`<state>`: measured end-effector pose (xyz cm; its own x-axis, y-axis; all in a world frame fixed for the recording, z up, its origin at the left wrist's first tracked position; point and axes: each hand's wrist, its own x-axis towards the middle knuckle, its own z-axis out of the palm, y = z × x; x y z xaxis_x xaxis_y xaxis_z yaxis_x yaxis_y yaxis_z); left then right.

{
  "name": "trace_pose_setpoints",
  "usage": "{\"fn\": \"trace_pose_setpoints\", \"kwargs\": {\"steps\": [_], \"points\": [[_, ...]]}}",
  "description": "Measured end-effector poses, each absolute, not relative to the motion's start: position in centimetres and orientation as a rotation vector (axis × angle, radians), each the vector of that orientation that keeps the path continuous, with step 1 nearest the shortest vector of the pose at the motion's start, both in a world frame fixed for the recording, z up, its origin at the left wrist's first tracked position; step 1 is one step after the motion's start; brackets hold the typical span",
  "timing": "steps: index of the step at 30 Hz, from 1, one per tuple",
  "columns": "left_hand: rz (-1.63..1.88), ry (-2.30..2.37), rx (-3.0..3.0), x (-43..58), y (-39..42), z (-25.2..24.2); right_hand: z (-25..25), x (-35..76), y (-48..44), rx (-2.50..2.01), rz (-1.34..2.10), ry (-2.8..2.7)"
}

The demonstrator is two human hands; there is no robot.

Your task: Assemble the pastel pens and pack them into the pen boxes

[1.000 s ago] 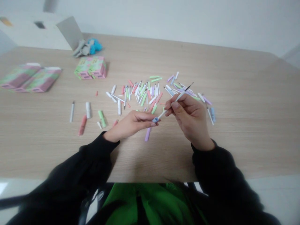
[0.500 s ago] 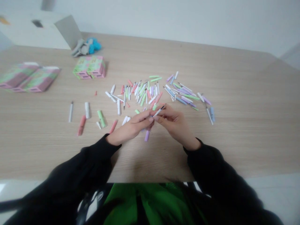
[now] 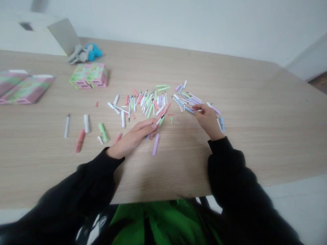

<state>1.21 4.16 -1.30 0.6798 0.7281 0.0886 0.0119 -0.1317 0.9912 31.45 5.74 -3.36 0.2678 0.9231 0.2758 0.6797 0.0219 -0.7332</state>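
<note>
A loose heap of thin pastel and white pen-like sticks (image 3: pixel 145 103) lies on the wooden table (image 3: pixel 255 112), many with black tips. My right hand (image 3: pixel 208 120) is at the heap's right side, its fingertips pinching a thin white stem (image 3: pixel 198 110). My left hand (image 3: pixel 135 134) rests low at the heap's near edge, fingers together and extended. A white-and-green stick (image 3: pixel 160 119) lies just beyond its fingertips. A small blue piece (image 3: pixel 147 137) shows partly under that hand. A lilac tube (image 3: pixel 155 144) lies to its right.
Thicker white, green and pink tubes (image 3: pixel 103 132) lie left of the heap. Pink-and-green printed boxes (image 3: pixel 89 75) stand farther back, with flattened ones (image 3: pixel 25 87) at far left. A grey-and-blue soft object (image 3: pixel 85 53) sits by the table's far edge.
My hands have come apart. The right hand has moved right to the heap's edge, and the left has dropped toward the table. The view has also turned slightly right.
</note>
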Motion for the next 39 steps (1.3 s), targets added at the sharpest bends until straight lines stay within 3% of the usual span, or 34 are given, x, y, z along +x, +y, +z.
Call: {"fn": "trace_pose_setpoints", "kwargs": {"steps": [15,31,39], "points": [[0.748,0.784,1.695,0.6,4.8,-0.6,-5.2,31.1,10.7,-1.835,0.104,-1.827],[1.077,0.902,1.456,-3.4,6.9,0.9,-2.0,35.7,10.2,-1.972,0.047,-1.854],[0.944,0.913,1.546,-3.1,6.1,0.4,-1.8,36.1,14.5,-2.065,0.150,-2.036]]}}
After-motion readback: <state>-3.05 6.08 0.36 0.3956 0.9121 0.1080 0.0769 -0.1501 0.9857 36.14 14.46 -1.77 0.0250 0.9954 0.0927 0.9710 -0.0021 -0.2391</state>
